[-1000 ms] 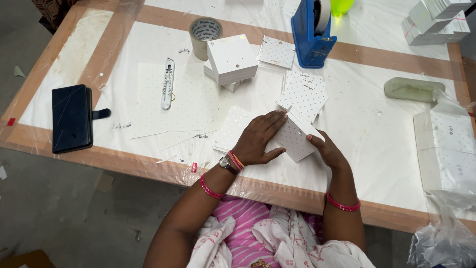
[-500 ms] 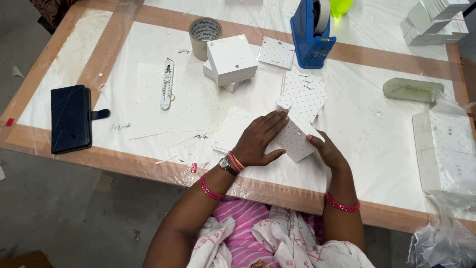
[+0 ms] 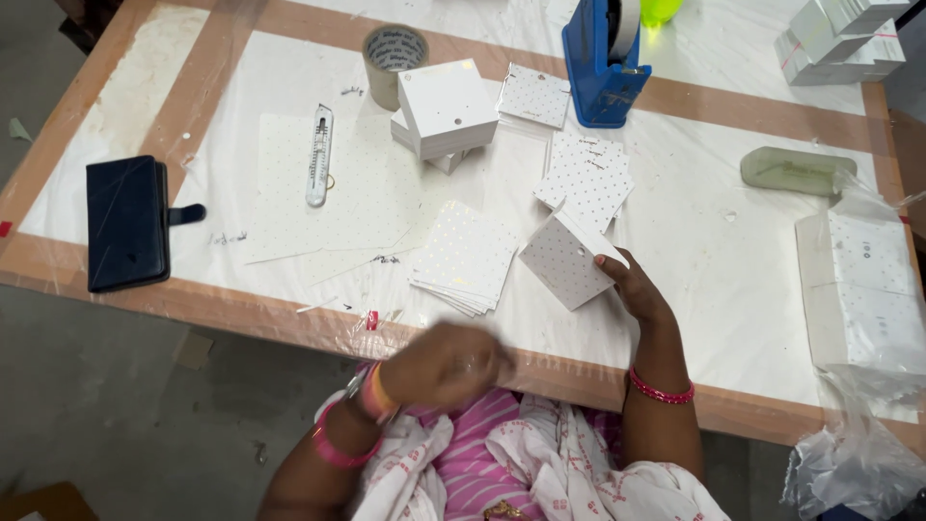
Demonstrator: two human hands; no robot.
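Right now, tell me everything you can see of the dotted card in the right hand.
The dotted card is a small white square, likely thin cardboard, covered in fine pale dots, with a small punched hole near one edge. It is turned cornerwise like a diamond and looks partly lifted off the table, one edge raised. The right hand grips its right corner with the fingertips. It sits just right of a stack of similar dotted cards. The left hand, blurred, is off it, near the table edge.

Single head view: I look steeply down from above the seated person, facing the far table [image 3: 733, 241] edge, close range; hands near bottom frame.
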